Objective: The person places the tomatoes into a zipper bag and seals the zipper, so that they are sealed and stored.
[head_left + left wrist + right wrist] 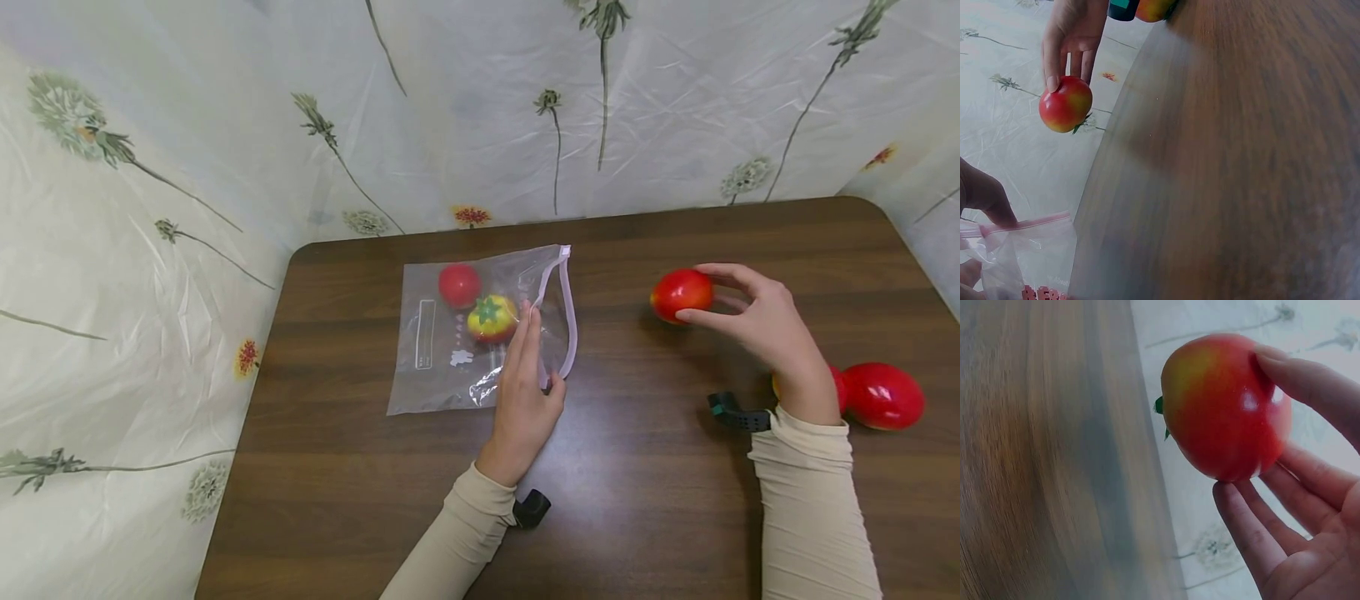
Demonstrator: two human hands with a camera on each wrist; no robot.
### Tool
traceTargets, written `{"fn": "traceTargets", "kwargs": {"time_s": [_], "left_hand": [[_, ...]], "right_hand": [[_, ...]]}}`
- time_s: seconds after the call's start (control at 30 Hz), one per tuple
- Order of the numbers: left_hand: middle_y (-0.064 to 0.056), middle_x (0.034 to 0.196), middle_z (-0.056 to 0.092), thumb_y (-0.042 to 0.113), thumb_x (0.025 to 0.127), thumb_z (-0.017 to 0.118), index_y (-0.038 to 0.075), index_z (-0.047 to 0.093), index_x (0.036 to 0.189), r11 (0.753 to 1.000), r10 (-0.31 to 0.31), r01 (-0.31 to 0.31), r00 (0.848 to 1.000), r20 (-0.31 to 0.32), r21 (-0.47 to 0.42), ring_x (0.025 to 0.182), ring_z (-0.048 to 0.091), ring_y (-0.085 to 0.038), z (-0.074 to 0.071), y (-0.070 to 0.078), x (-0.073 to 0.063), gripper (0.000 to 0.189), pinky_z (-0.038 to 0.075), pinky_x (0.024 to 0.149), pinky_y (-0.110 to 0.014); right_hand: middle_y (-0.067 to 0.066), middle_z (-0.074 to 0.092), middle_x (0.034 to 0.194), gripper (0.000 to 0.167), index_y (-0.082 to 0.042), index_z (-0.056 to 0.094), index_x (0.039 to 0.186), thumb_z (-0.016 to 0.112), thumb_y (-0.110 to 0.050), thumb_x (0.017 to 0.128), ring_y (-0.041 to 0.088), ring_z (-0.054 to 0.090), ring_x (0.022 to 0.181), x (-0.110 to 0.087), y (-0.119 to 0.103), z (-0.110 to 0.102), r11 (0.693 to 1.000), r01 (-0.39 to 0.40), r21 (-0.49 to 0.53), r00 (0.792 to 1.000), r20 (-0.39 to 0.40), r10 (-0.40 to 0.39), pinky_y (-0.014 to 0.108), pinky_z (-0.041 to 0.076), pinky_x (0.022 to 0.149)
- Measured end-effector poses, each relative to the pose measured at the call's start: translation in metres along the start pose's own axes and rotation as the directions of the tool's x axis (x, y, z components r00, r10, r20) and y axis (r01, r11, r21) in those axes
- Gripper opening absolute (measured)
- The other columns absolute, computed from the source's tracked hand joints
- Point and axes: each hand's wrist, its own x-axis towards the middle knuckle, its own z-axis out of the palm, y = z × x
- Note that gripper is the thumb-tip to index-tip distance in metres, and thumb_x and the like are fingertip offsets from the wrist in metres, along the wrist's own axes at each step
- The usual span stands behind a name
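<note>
A clear zip bag (442,387) with a pale purple zip edge lies on the table, its mouth parted on the right side. Inside are a red tomato (459,286) and a yellow-and-red tomato (491,318) with a green top. My left hand (525,404) holds the bag by its mouth; part of the grip is hidden. Above the table to the right, my right hand (757,317) grips a red tomato (1225,406) between thumb and fingertips. Yellow patches and a bit of green stem show on it in the right wrist view.
More red tomatoes (885,396) sit at the table's right, partly behind my right wrist. The brown wooden table (622,500) meets a floral-patterned plastic sheet (465,125) at its back and left edges. Dark straps (738,412) circle the wrists.
</note>
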Motion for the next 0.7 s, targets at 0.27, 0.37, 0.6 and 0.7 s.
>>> {"fn": "traceTargets", "kwargs": {"time_s": [0.27, 0.37, 0.6, 0.7], "left_hand": [[-0.011, 0.171, 0.028, -0.011, 0.08, 0.075, 0.003, 0.029, 0.162, 1.0, 0.0, 0.0, 1.0, 0.002, -0.006, 0.157, 0.033, -0.021, 0.0, 0.0, 0.0, 0.095, 0.04, 0.121, -0.036], [-0.014, 0.17, 0.031, -0.011, 0.079, 0.075, 0.003, 0.029, 0.162, 1.0, 0.004, -0.004, 1.0, -0.001, -0.006, 0.156, 0.034, -0.021, 0.0, 0.0, 0.0, 0.095, 0.04, 0.121, -0.037], [-0.013, 0.17, 0.029, -0.01, 0.079, 0.077, 0.005, 0.028, 0.163, 1.0, 0.002, -0.002, 1.0, 0.002, -0.009, 0.157, 0.034, -0.022, 0.001, 0.0, 0.0, 0.098, 0.039, 0.121, -0.038], [-0.011, 0.171, 0.028, -0.009, 0.079, 0.078, 0.005, 0.028, 0.163, 1.0, 0.0, 0.0, 1.0, 0.004, -0.005, 0.157, 0.033, -0.022, 0.001, 0.0, 0.0, 0.098, 0.039, 0.121, -0.038]], "right_hand": [[0.009, 0.051, 0.149, 0.064, -0.018, 0.055, 0.146, 0.082, -0.028, 0.089, -0.02, 0.056, 0.101, 0.003, -0.008, 0.015, 0.999, 0.028, 0.032, 1.0, 0.011, -0.029, 0.001, 0.048, 0.082], [0.007, 0.053, 0.148, 0.064, -0.019, 0.056, 0.145, 0.083, -0.027, 0.088, -0.017, 0.057, 0.102, 0.005, -0.011, 0.02, 0.999, 0.043, 0.029, 0.999, 0.007, -0.043, 0.001, 0.048, 0.083], [0.004, 0.058, 0.144, 0.064, -0.02, 0.059, 0.143, 0.086, -0.026, 0.085, -0.002, 0.062, 0.111, 0.007, -0.025, 0.036, 0.994, 0.099, 0.037, 0.995, -0.005, -0.099, 0.004, 0.049, 0.089], [0.004, 0.06, 0.141, 0.064, -0.019, 0.061, 0.141, 0.088, -0.023, 0.083, -0.002, 0.063, 0.112, 0.007, -0.032, 0.044, 0.988, 0.146, 0.045, 0.989, -0.018, -0.145, 0.005, 0.049, 0.091]]}}
